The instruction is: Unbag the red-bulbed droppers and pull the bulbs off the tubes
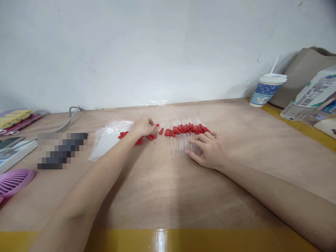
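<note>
Several thin clear tubes with red rubber bulbs, which look like droppers (181, 147), lie side by side in a row on the table. My right hand (210, 150) rests over the right end of that row, fingers spread across the tubes. To the left, my left hand (144, 126) is closed in a pinch on a red rubber bulb (157, 125). Loose red bulbs (140, 140) lie beneath and beside it, partly covered by the hand and wrist. A single bulb (161, 131) sits between that hand and the row.
Clear zip bags (106, 140) lie left of the loose bulbs. Farther left are a blurred-out dark object (63, 152), a grey cable (68, 122) and a purple fan (15, 182). A lidded paper cup (266, 91) and a plastic bottle (291, 110) stand at the back right, before the wall (157, 52).
</note>
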{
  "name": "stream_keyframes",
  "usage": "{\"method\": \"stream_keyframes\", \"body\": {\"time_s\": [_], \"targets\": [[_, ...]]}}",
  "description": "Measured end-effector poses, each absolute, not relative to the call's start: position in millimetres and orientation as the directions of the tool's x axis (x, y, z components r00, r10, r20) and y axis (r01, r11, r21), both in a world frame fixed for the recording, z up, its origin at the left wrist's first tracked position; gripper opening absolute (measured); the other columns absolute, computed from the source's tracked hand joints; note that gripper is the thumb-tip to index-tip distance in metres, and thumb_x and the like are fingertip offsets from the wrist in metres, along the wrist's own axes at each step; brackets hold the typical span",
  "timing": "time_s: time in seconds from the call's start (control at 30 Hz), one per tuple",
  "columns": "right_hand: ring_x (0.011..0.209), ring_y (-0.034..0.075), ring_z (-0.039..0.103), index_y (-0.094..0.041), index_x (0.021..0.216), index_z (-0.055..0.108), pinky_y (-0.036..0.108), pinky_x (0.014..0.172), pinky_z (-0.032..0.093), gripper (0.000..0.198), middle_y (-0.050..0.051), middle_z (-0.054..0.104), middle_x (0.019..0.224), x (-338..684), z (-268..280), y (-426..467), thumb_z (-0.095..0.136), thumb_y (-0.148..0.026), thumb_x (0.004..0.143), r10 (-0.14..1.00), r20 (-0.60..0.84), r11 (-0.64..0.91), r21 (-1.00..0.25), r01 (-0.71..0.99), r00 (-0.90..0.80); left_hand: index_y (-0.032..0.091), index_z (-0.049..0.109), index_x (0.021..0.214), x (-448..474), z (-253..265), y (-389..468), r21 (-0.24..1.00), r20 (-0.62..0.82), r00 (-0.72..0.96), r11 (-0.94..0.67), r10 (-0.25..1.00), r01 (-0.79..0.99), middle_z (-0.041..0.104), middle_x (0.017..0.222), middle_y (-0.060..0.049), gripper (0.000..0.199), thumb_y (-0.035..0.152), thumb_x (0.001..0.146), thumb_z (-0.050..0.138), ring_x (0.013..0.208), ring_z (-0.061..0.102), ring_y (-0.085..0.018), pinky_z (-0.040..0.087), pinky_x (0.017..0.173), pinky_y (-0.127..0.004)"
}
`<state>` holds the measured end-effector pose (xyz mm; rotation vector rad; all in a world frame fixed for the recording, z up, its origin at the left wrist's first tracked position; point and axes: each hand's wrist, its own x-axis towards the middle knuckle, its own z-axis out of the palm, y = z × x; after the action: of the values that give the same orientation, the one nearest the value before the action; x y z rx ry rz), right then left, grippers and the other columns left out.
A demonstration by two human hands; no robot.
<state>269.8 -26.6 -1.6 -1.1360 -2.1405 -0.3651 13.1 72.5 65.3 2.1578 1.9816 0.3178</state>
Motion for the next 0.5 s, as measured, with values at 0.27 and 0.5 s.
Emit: {"method": "stream_keyframes", "body": {"time_s": [0.27, 0.5], "targets": [[0.083, 0.018, 0.054, -0.021, 0.084, 0.066, 0.04, 0.088, 0.028, 0.028, 0.004, 0.06, 0.086, 270, -1, -27, 0.054, -0.046, 0.078, 0.628, 0.678, 0.58, -0.08, 0.811, -0.382, 0.021, 0.067, 0.08, -23, 98, 49, 0.138, -0.017, -0.168, 0.169, 0.986, 0.976, 0.065, 0.063, -0.005, 0.035, 0.051, 0.064, 0.058, 0.059, 0.062, -0.023, 0.042, 0.05, -0.029], [0.081, 0.017, 0.056, -0.021, 0.087, 0.065, 0.041, 0.092, 0.028, 0.026, 0.005, 0.061, 0.09, 272, -4, -23, 0.055, -0.044, 0.078, 0.636, 0.657, 0.613, -0.111, 0.782, -0.405, 0.023, 0.063, 0.052, -34, 83, 37, 0.125, -0.036, -0.106, 0.11, 0.994, 0.986, 0.065, 0.055, -0.001, 0.023, 0.042, 0.064, 0.057, 0.059, 0.061, -0.021, 0.042, 0.051, -0.027]]}}
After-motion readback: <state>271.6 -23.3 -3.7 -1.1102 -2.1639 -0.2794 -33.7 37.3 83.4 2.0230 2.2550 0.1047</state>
